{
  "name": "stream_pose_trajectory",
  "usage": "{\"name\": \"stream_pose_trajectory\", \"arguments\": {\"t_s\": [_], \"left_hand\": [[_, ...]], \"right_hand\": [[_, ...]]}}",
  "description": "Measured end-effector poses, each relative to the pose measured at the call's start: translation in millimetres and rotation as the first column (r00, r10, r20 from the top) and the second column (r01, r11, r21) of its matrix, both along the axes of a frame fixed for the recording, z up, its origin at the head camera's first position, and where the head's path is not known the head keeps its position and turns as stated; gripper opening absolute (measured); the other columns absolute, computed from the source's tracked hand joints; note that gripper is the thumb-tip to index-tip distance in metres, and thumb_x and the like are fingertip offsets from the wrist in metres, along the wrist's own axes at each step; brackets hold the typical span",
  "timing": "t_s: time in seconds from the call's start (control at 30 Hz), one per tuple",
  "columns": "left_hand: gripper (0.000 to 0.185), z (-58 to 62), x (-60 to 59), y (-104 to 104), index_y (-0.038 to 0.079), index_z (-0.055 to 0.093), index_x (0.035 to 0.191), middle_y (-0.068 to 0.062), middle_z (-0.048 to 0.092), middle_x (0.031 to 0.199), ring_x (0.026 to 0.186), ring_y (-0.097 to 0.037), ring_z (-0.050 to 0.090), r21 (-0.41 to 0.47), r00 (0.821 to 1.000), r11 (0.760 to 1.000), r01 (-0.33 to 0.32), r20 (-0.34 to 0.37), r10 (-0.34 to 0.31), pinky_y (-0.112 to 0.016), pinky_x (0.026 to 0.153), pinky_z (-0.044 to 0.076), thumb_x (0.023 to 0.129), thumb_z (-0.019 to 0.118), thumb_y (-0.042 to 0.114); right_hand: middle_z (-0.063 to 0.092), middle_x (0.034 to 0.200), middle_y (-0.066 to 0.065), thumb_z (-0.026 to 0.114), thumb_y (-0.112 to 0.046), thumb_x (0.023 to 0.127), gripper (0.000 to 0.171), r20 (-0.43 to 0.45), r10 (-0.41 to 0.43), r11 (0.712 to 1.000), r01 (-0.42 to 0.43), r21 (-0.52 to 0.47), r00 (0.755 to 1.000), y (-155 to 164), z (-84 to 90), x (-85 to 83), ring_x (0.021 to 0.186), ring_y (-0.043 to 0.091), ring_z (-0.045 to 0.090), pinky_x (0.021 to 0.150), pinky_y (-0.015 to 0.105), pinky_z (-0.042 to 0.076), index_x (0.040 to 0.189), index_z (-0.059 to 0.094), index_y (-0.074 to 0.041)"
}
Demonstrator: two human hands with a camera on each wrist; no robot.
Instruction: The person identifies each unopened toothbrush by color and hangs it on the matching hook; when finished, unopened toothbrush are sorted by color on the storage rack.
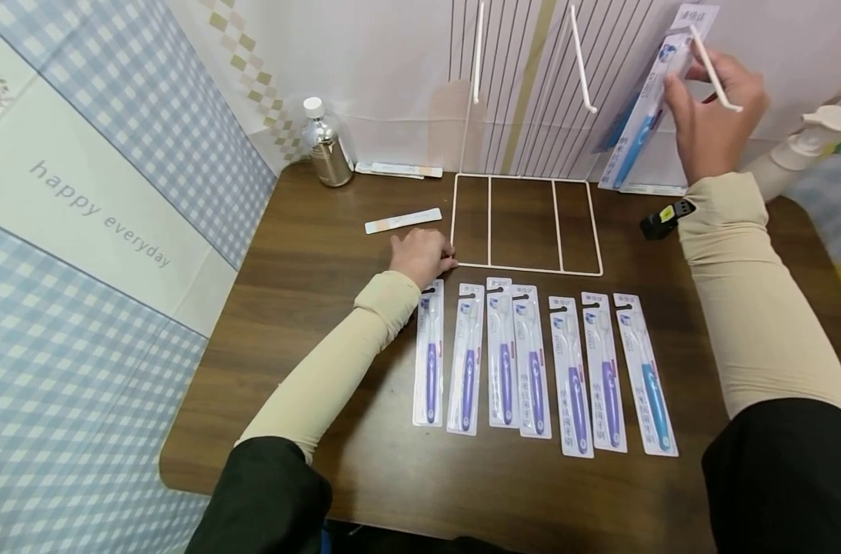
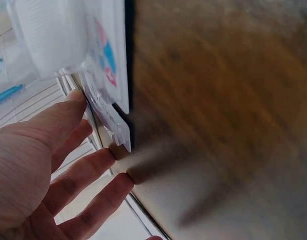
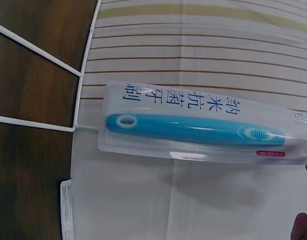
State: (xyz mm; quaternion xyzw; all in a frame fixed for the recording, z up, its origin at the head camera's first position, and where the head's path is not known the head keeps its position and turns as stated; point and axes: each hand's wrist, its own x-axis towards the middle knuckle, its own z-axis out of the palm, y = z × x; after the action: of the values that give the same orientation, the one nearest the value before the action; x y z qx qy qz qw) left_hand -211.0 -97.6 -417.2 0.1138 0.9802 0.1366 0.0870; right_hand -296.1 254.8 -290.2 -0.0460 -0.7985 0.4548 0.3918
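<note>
Right hand: the right hand (image 1: 714, 115) is up at the rightmost hook (image 1: 716, 71) of the white wire rack (image 1: 527, 223), fingers pinched on the top of a blue toothbrush pack (image 1: 645, 108), which hangs tilted against the backdrop.

Left hand: the left hand (image 1: 423, 256) has loosely bent fingers resting on the rack's front-left corner, gripping nothing.

Doing it well: probably best to line the pack's hang hole up with the hook tip and keep the base pinned so the rack doesn't shift.

Count: 7 packs in the row on the table (image 1: 302, 308) — 6 purple, 1 blue — plus the one in hand. 3 hooks.
</note>
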Motion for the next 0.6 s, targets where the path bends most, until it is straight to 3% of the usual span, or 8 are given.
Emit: {"name": "stream_pose_trajectory", "arguments": {"t_s": [0.17,0.33,0.5,0.6], "left_hand": [[0.024,-0.4,-0.1,1,0.030,0.083,0.114,0.007,0.074,0.128,0.124,-0.025,0.064,-0.012,1.000,1.000,-0.003,-0.007,0.003,-0.061,0.105,0.040,0.097,0.076,0.045],[0.022,-0.3,-1.1,1,0.030,0.083,0.112,0.006,0.075,0.127,0.122,-0.025,0.065,-0.018,1.000,1.000,0.000,-0.021,0.000,-0.062,0.104,0.041,0.097,0.076,0.045],[0.023,-0.4,0.1,2,0.031,0.082,0.114,0.006,0.074,0.128,0.123,-0.026,0.065,-0.028,1.000,1.000,0.007,-0.018,-0.007,-0.061,0.103,0.042,0.098,0.075,0.045],[0.024,-0.3,0.5,2,0.031,0.082,0.116,0.006,0.074,0.129,0.124,-0.026,0.064,-0.033,1.000,0.999,0.008,-0.016,-0.009,-0.060,0.103,0.042,0.098,0.075,0.046]], "right_hand": [[0.077,0.097,-0.016,0.082,-0.024,0.088,0.026,0.009,-0.014,1.000,0.014,0.009,1.000,1,0.5,0.1,0.063,-0.010,0.046,0.068,0.014,0.036,0.114,0.083,-0.023],[0.077,0.100,-0.013,0.083,-0.021,0.086,0.030,-0.004,0.036,0.999,-0.036,-0.001,0.999,4,0.9,4.3,0.066,-0.008,0.049,0.070,0.014,0.038,0.116,0.082,-0.022],[0.077,0.105,-0.009,0.083,-0.015,0.085,0.032,0.010,0.074,0.997,-0.074,-0.031,0.997,8,1.0,30.3,0.066,-0.006,0.050,0.070,0.016,0.041,0.117,0.082,-0.019],[0.075,0.099,-0.017,0.084,-0.018,0.088,0.027,0.041,0.053,0.998,-0.054,0.021,0.998,14,-7.6,51.4,0.065,-0.008,0.049,0.071,0.015,0.040,0.115,0.083,-0.020]]}}
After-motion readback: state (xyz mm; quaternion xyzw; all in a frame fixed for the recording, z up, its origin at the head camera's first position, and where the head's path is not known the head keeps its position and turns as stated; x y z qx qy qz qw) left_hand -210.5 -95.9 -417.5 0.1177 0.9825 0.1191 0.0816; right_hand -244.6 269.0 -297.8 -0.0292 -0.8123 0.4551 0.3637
